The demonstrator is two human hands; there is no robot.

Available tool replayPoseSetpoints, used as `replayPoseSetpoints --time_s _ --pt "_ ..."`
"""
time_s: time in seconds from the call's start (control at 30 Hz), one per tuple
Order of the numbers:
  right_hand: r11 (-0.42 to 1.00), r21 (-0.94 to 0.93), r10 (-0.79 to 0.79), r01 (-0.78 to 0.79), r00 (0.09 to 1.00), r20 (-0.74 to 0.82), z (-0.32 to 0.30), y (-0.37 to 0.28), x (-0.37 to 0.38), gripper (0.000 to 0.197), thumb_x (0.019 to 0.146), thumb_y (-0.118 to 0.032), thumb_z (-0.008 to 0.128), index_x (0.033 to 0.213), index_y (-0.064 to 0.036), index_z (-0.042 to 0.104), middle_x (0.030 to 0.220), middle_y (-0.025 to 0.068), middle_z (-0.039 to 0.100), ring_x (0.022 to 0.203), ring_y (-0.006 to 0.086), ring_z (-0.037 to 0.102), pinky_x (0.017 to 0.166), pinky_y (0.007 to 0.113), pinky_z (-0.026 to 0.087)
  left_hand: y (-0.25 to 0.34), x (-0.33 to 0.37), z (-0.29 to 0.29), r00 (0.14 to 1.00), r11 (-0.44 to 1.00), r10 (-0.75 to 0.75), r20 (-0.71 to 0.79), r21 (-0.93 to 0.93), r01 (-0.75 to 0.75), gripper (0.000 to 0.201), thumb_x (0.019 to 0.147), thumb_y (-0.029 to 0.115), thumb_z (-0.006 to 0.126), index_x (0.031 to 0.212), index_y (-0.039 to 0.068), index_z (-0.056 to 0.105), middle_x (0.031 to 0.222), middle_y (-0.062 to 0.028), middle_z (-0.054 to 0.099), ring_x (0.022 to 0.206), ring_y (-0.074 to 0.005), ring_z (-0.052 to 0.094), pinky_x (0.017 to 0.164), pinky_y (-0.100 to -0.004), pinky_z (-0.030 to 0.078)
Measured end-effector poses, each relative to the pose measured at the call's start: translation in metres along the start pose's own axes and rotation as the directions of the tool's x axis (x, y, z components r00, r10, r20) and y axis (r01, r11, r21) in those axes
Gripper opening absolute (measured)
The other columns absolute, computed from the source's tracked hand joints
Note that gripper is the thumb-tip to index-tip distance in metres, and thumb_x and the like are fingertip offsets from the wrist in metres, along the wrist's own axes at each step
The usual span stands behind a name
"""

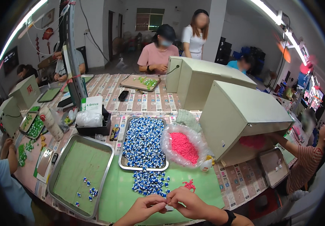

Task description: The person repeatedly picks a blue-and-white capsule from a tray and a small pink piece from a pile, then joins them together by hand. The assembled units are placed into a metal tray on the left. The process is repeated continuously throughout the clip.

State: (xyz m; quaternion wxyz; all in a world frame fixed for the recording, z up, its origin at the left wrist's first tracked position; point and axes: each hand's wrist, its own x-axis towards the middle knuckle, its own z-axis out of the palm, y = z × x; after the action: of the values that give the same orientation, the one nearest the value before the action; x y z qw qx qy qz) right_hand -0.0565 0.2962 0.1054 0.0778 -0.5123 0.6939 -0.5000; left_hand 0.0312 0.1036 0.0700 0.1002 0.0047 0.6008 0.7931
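Note:
My left hand [147, 209] and my right hand [186, 203] meet fingertip to fingertip over the near edge of the green mat [123, 199]. Both are pinched closed, and whatever lies between the fingers is too small to make out. Just beyond them is a loose heap of small blue-and-white pieces [147, 183]. It spreads from the front of a metal tray [124, 165] filled with the same kind of piece. To the right of the heap lie a few small pink pieces [189, 185]. A clear plastic bag [166, 145] holds many more pink pieces [184, 148].
At left, a metal tray [53, 180] lined in green holds several assembled pieces [93, 192]. Pale box-shaped housings [241, 109] stand to the right. A black bin [104, 128], a bottle [51, 123] and a cloth [188, 119] sit farther back. Other people work around the table.

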Motion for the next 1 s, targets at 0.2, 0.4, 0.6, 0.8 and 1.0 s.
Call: replayPoseSetpoints --time_s 0.2,0.4,0.6,0.8,1.0 --pt "0.997 0.068 -0.022 0.026 0.998 -0.064 0.01 -0.004 0.0 0.017 0.08 0.008 0.066 0.083 -0.0053 0.055 0.094 0.0079 0.063 0.087 0.0238 0.061 0.075 0.034 0.049 -0.004 -0.001 -0.004 0.997 0.992 0.023 0.074 -0.124 -0.014 0.017 0.096 0.012 0.06 0.107 0.0 0.065 0.091 -0.0035 0.064 0.08 -0.0117 0.063 0.073 -0.0261 0.052" --pt "0.988 -0.115 -0.108 0.106 0.994 -0.011 0.006 -0.005 -0.001 0.015 0.08 0.005 0.069 0.084 -0.0034 0.057 0.094 0.0107 0.065 0.082 0.0251 0.066 0.069 0.033 0.054 -0.004 -0.002 -0.004 0.996 0.995 0.089 0.026 -0.055 -0.088 0.014 0.095 0.008 0.06 0.101 -0.002 0.065 0.092 -0.0054 0.06 0.077 -0.0116 0.062 0.068 -0.0243 0.052" --pt "0.947 -0.27 -0.18 0.174 0.984 0.0 0.005 -0.008 -0.003 0.015 0.078 0.001 0.071 0.084 -0.0029 0.058 0.096 0.0118 0.065 0.081 0.0271 0.066 0.069 0.034 0.054 -0.005 -0.002 -0.001 0.992 0.992 0.122 0.005 0.034 -0.122 0.013 0.094 0.007 0.061 0.101 -0.003 0.066 0.093 -0.0061 0.06 0.076 -0.0117 0.062 0.066 -0.0236 0.051" --pt "0.948 -0.283 -0.162 0.146 0.986 -0.035 0.005 -0.012 -0.005 0.015 0.078 0.003 0.069 0.083 -0.0018 0.057 0.096 0.0135 0.065 0.08 0.0281 0.066 0.068 0.034 0.054 -0.003 0.0 0.005 0.994 0.994 0.107 -0.017 -0.015 -0.107 0.014 0.094 0.007 0.061 0.101 -0.003 0.066 0.093 -0.0063 0.06 0.076 -0.0116 0.063 0.066 -0.0234 0.052" --pt "0.933 -0.322 -0.194 0.161 0.978 -0.074 0.01 0.001 -0.001 0.019 0.073 0.003 0.065 0.091 -0.0006 0.057 0.094 0.0148 0.062 0.08 0.0321 0.064 0.068 0.037 0.053 -0.006 0.004 0.003 0.995 0.998 0.067 -0.068 -0.009 -0.067 0.012 0.093 0.009 0.062 0.099 -0.001 0.065 0.091 -0.0033 0.058 0.076 -0.0098 0.061 0.067 -0.0221 0.05"
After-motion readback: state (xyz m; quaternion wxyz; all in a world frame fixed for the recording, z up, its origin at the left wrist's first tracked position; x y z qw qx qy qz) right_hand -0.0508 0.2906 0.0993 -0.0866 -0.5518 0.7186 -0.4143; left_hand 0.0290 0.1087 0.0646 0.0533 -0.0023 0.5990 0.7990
